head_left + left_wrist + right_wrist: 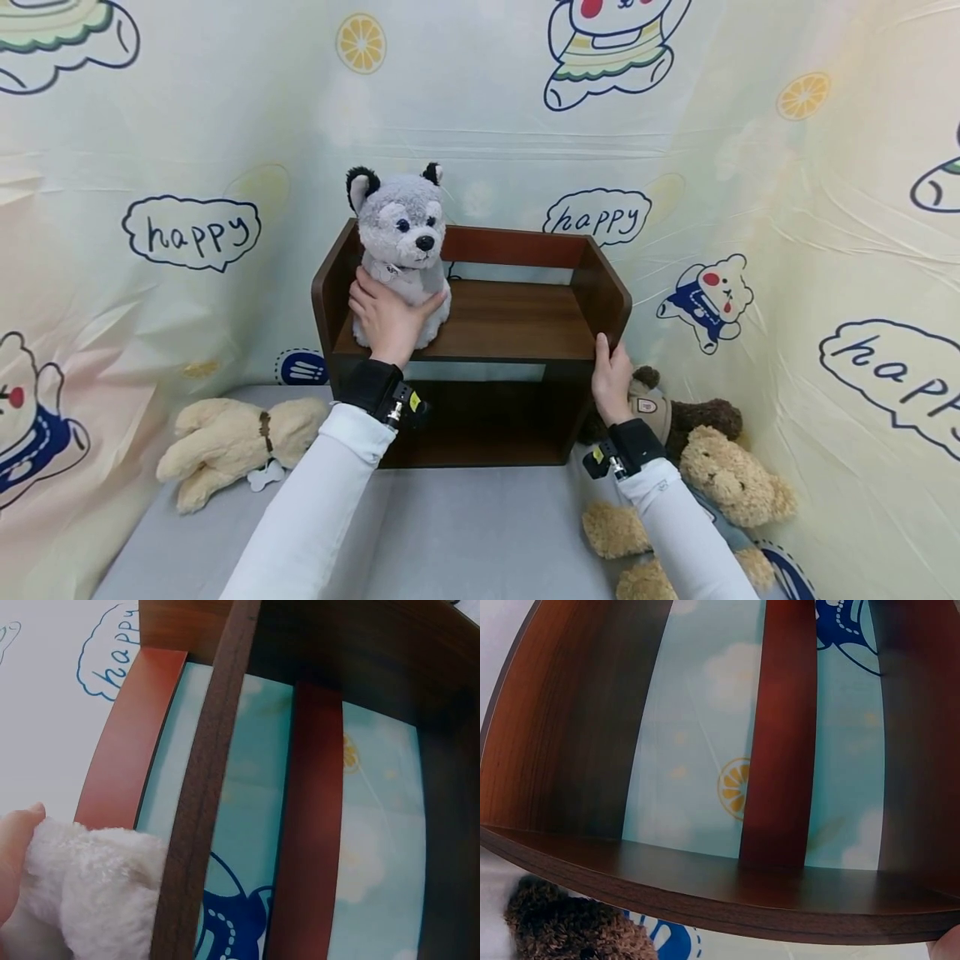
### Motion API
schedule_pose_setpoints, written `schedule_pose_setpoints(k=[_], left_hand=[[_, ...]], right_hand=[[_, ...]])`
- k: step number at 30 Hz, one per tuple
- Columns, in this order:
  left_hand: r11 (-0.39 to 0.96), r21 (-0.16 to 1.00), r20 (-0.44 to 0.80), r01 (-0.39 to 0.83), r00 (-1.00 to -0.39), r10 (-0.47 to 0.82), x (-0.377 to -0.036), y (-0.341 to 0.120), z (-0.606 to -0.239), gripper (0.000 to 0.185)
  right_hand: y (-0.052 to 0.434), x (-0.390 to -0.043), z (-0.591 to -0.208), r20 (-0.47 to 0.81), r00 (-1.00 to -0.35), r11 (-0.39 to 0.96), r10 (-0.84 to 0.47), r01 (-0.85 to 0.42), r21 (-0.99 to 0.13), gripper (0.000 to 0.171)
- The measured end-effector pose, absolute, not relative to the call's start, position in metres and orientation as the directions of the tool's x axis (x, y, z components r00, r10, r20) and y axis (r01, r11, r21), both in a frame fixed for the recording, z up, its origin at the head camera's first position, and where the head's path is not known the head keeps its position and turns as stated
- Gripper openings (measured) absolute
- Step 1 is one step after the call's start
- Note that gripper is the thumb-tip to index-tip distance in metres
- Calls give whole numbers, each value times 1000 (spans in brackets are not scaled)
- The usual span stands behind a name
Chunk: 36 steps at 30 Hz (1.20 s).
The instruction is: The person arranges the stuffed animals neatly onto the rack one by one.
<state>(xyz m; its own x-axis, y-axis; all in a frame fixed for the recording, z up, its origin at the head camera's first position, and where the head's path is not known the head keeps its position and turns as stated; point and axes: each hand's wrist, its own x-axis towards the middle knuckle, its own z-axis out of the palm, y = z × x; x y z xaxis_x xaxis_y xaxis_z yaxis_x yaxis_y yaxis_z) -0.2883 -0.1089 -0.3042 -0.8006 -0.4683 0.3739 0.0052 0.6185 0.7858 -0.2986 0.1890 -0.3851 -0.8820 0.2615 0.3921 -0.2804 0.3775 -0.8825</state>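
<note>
A grey and white plush husky point(411, 225) sits upright on the left end of the upper board of a dark brown wooden shelf point(517, 317). My left hand point(390, 321) grips the husky's lower body from the front, thumb on one side and fingers on the other. In the left wrist view, white plush fur point(112, 892) shows beside the board edge, with part of a finger at the left. My right hand point(613, 379) holds the front edge of the shelf's right side panel. Only a bit of that hand shows in the right wrist view's lower corner.
A cream plush dog point(232, 442) lies left of the shelf on the grey surface point(480, 533). To the right lie a dark brown plush bear point(705, 421) and a light brown teddy bear point(731, 479), partly behind my right forearm. Printed cloth point(480, 108) hangs behind.
</note>
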Motion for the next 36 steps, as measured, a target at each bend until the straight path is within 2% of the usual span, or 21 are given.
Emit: schedule_pose_setpoints(k=[14,24,29,36], left_hand=[[602,798,347,-14,-807,-479,-290,-108,-306,122],[592,805,301,-29,-840,-451,-282,-112,-310,124],[603,796,246,-41,-890,-385,-274,-119,-307,121],[698,713,121,-66,-969,-215,-262,-134,-288,107]], right_hand=[[189,-298,-385,384,-882,368,272,-273,-889,49],[188,-297,-385,377,-885,370,273,-264,-890,47],[188,-297,-386,360,-891,369,275,-248,-896,48],[188,-299,-386,377,-882,373,282,-261,-890,49]])
